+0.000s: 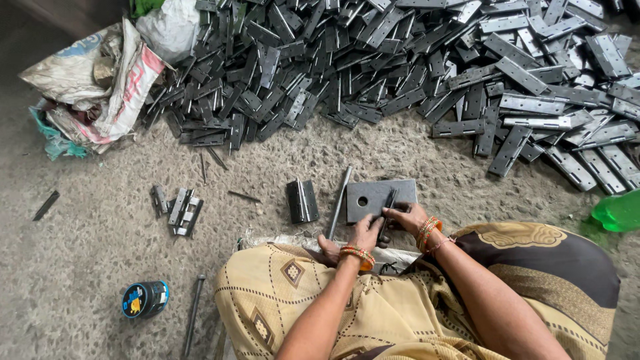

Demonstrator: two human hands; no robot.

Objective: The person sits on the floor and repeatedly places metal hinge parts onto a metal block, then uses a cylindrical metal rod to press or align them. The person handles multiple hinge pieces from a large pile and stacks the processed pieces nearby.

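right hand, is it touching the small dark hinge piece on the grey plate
Touching. The head view shows the right hand with its fingers closed on the dark hinge piece, which stands on the grey plate with a hole.

Large heap of grey hinges [427, 60] lying across floor; crumpled sacks [93, 80] sitting at left; green bottle [617, 212] resting at right.

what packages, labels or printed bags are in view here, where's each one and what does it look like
Printed sack: top left on the floor beside the hinge pile, crumpled, off-white with red and blue print.
Small round tin: lower left on the floor, lying on its side, dark body, blue and yellow label on its end.
Green plastic bottle: right edge, only partly in view, no label visible.
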